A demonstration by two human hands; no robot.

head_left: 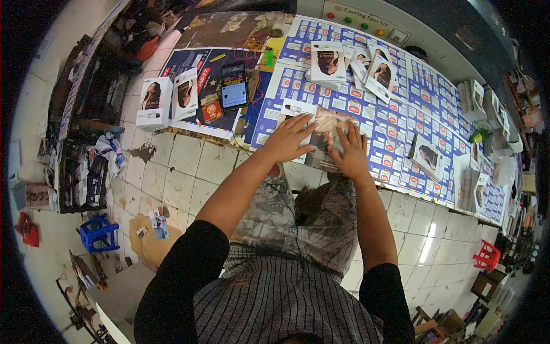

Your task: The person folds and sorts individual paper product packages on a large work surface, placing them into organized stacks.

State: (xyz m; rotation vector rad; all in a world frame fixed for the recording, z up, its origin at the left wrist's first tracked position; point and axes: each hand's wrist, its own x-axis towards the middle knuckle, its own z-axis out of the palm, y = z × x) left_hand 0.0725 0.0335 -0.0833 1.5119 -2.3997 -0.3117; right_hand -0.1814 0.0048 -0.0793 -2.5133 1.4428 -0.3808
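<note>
A printed card sheet (324,121) with a picture and a white corner lies flat near the table's front edge. On its left part rests my left hand (289,139), fingers stretched out and palm down. My right hand (350,152) lies on its right part, fingers spread and partly bent. Between the hands the printed picture shows; the rest is covered by fingers. Just beyond it sits a stack of white printed cards (327,63), with a looser, fanned pile of cards (380,73) to its right. Another small pile (428,157) lies farther right.
Blue-and-white printed sheets (395,123) cover the table. Left are two card stacks (153,103) (184,94), a phone (233,86), an orange pack (211,111) and a green lighter (269,56). More stacks (492,112) stand right. A blue stool (98,234) and red stool (486,255) are on the floor.
</note>
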